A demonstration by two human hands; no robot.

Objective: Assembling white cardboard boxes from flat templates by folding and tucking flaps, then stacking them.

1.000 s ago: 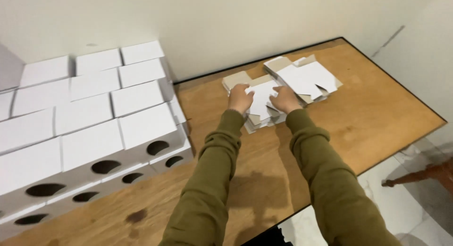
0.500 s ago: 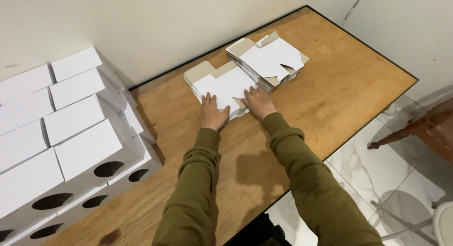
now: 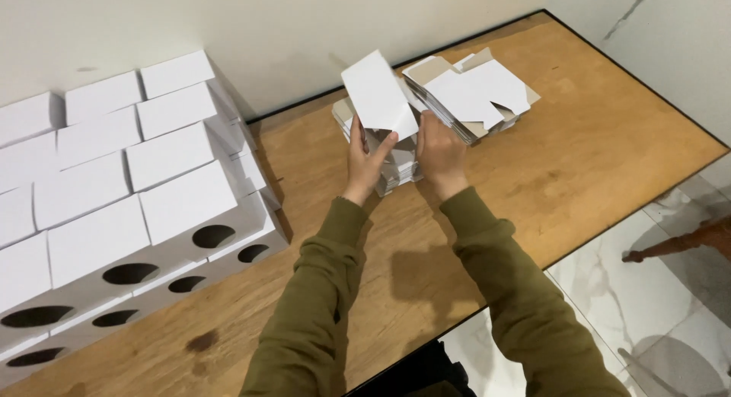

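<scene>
Both hands raised over the table (image 3: 533,176), sharing one flat white carton blank (image 3: 378,94). Left hand (image 3: 365,162): fingers closed on the blank's lower edge, thumb in front, the rest behind and hidden. Right hand (image 3: 439,155): fingers curled toward the lower right corner of the same blank; contact looks likely, but whether they pinch it or only steady it I cannot tell.

The blank stands tilted, its upper end leaning away from the fingers, lifted clear of the pile below.

Directly under the fingers: a stack of flat blanks (image 3: 392,162), white faces up, grey-brown board showing at the edges. Just beyond the right-hand fingers: a second stack (image 3: 476,92), fanned and uneven, notched flaps visible.

Well out from the left-hand fingers: a wall of folded white boxes (image 3: 129,191), stacked in rows against the wall, the front ones with oval cut-outs.

Handling judgement: thin paperboard, very light, stiff along the panels but ready to bend at its scored lines. Face looks smooth, so a pinch on one corner may let it slide or flop. Best held at two opposite edges near a crease, thumbs on the face. Squeezing mid-panel risks a dent; flaps would tear before panels.
</scene>
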